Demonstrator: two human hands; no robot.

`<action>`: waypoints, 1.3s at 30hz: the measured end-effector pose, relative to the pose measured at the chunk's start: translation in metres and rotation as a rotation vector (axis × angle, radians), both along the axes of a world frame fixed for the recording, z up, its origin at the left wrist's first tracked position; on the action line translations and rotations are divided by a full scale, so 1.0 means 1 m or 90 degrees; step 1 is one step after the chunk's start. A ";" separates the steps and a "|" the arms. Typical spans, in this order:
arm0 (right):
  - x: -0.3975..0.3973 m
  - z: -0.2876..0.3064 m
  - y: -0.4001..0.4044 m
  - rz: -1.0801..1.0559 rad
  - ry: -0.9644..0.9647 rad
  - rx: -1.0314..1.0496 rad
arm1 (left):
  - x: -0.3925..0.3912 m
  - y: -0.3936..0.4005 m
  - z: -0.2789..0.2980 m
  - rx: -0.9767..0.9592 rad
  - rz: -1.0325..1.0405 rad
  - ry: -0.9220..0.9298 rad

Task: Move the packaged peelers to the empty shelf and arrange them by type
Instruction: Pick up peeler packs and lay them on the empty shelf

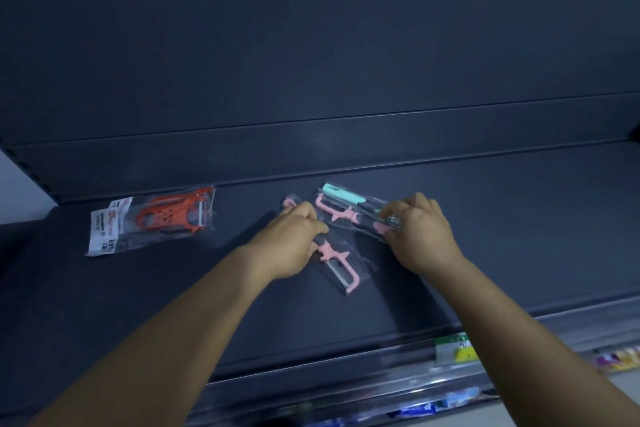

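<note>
1. Head view: a dark shelf point(485, 246) runs across in front of the person, with a dark back panel point(311, 45) rising behind it.
2. Both bare forearms reach in from below, and both hands rest on packaged peelers near the middle of the shelf.
3. The left hand point(294, 239) lies palm down on a clear pack holding a pink peeler point(334, 262). The fingers are curled together and press on its upper end; whether they pinch the pack or only pin it down, I cannot tell. The lower end of this pack, with the pink blade frame, sticks out toward the shelf's front edge, tilted to the right.
4. The right hand point(420, 232) is curled over the right end of a second group of clear packs, fingers close together and closed on it. A ring point(394, 218) shows on one finger.
5. In that group a mint-handled peeler point(343, 195) lies farthest back, and a second pink peeler point(337, 211) lies just in front of it, touching or overlapping it. Both slant toward the back left.
6. The two pink packs are close together between the hands.
7. Well apart on the left, an orange peeler pack point(152, 220) with a white printed label lies flat near the back of the shelf, untouched.
8. On the shelf's front rail sits a green and yellow price tag point(453, 350); blurred, colourful goods point(620, 359) show below on the right.
</note>
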State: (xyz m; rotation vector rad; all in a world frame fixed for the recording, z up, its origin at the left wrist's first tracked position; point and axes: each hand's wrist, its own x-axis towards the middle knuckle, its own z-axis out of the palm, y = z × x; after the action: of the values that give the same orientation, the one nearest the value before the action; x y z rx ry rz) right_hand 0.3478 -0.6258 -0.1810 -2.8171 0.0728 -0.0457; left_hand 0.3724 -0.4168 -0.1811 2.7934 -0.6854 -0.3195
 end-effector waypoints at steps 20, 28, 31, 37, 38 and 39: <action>-0.022 0.006 0.007 -0.080 0.029 -0.027 | -0.001 -0.008 0.001 0.070 -0.136 -0.125; -0.035 0.003 -0.011 -0.150 0.020 -0.008 | 0.008 -0.036 0.008 -0.043 -0.129 -0.102; -0.025 -0.002 -0.034 -0.159 -0.005 -0.026 | 0.020 -0.059 0.008 -0.060 -0.137 -0.127; -0.002 -0.001 -0.054 -0.088 0.081 0.032 | 0.030 -0.079 -0.004 -0.012 -0.123 -0.105; 0.000 -0.001 -0.055 -0.083 0.090 0.037 | 0.031 -0.078 -0.003 -0.016 -0.120 -0.106; 0.003 0.000 -0.054 -0.083 0.100 0.044 | 0.031 -0.077 -0.002 -0.020 -0.122 -0.112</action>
State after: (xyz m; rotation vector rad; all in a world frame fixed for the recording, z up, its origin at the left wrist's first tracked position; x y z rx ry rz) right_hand 0.3504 -0.6799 -0.1807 -2.7386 0.2890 0.1451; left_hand 0.4037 -0.4942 -0.1830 2.7529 -0.9921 -0.0952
